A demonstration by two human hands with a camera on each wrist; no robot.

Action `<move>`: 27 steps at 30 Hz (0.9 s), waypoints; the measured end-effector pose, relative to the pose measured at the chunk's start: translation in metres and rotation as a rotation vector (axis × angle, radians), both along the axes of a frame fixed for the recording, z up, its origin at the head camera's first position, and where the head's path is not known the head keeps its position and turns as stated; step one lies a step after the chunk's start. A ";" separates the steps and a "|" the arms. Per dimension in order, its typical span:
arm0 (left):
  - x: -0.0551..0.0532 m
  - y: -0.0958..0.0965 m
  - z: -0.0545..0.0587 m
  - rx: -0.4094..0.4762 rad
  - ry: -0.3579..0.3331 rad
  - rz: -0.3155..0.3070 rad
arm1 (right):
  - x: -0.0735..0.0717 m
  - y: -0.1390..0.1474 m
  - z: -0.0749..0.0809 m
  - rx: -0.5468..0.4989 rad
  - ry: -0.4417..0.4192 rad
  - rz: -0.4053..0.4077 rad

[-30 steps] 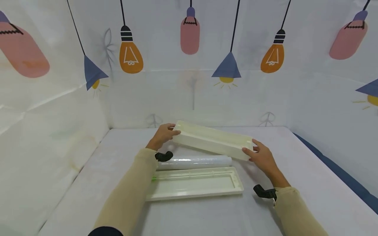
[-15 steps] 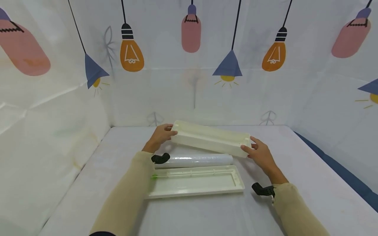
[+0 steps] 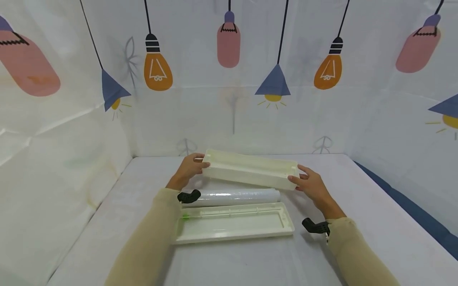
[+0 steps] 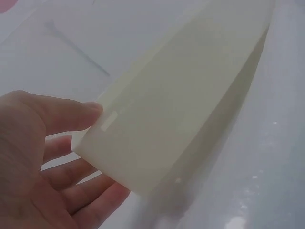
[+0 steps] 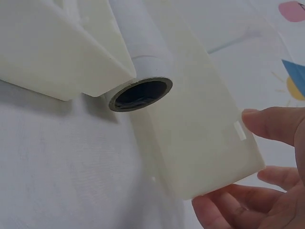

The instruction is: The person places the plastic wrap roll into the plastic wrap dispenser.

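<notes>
A long cream plastic box (image 3: 250,172) is held behind the other things, its right end lower than its left in the head view. My left hand (image 3: 189,167) grips the box's left end, thumb on the near side wall and fingers around the end. At the opposite end, my right hand (image 3: 312,186) pinches the corner the same way. Just in front lies a roll of clear plastic film (image 3: 236,196), whose hollow core (image 5: 140,94) shows in the right wrist view. Nearest me is a shallow cream lid (image 3: 234,228) with a rail and a small green piece (image 3: 185,216).
A white-covered table (image 3: 236,262) carries everything. Behind it stands a white cloth wall (image 3: 200,119) with printed lamps, and another cloth side (image 3: 64,159) closes off the left. A dark blue strip (image 3: 404,198) runs along the right edge.
Both hands have shifted the box a little to the left, and it slants slightly less. The film roll and the lid stay where they were; the head view has moved slightly.
</notes>
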State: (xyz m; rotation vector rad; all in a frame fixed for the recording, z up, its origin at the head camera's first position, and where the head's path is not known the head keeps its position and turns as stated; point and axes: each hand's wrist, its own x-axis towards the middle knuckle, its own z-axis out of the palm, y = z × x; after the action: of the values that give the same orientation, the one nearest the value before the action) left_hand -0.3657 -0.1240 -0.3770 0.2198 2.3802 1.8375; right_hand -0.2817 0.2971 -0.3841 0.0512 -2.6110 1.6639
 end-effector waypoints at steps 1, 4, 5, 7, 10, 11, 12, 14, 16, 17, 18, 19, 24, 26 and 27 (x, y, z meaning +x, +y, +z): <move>0.000 0.000 0.000 -0.015 -0.003 0.000 | 0.000 0.000 0.000 0.000 0.002 0.003; 0.003 -0.001 0.002 -0.044 0.000 -0.001 | -0.002 -0.001 0.002 0.001 -0.002 0.009; 0.004 -0.002 0.004 -0.046 0.001 -0.001 | -0.002 -0.002 0.003 0.001 -0.011 0.011; 0.007 -0.004 0.005 -0.043 0.001 0.000 | -0.003 -0.004 0.005 -0.001 -0.028 0.018; 0.010 -0.008 0.007 -0.037 0.002 0.001 | -0.005 -0.006 0.008 -0.002 -0.048 0.036; 0.011 -0.010 0.007 -0.039 0.003 -0.001 | -0.006 -0.006 0.009 0.001 -0.051 0.042; 0.012 -0.011 0.007 -0.042 0.007 -0.003 | -0.006 -0.007 0.010 0.002 -0.051 0.048; 0.013 -0.014 0.007 -0.055 0.016 -0.006 | -0.008 -0.008 0.011 -0.004 -0.051 0.061; 0.013 -0.017 0.006 -0.065 0.022 -0.012 | -0.009 -0.009 0.013 -0.011 -0.052 0.070; 0.014 -0.019 0.006 -0.067 0.022 -0.015 | -0.010 -0.010 0.014 -0.018 -0.055 0.074; 0.014 -0.021 0.005 -0.069 0.021 -0.018 | -0.010 -0.011 0.014 -0.024 -0.059 0.076; 0.015 -0.022 0.004 -0.068 0.017 -0.018 | -0.011 -0.011 0.015 -0.026 -0.062 0.080; 0.018 -0.029 0.002 -0.065 0.004 -0.004 | -0.014 -0.016 0.016 -0.022 -0.068 0.094; 0.021 -0.031 0.004 -0.076 0.014 0.001 | -0.016 -0.018 0.017 -0.020 -0.065 0.101; 0.023 -0.032 0.005 -0.079 0.015 0.006 | -0.017 -0.019 0.017 -0.019 -0.063 0.103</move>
State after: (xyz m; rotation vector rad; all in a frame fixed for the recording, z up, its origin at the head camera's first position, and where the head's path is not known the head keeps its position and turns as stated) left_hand -0.3432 -0.1564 -0.3724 0.2196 2.4599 1.7462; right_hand -0.2984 0.2780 -0.3667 0.1378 -2.6815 1.7499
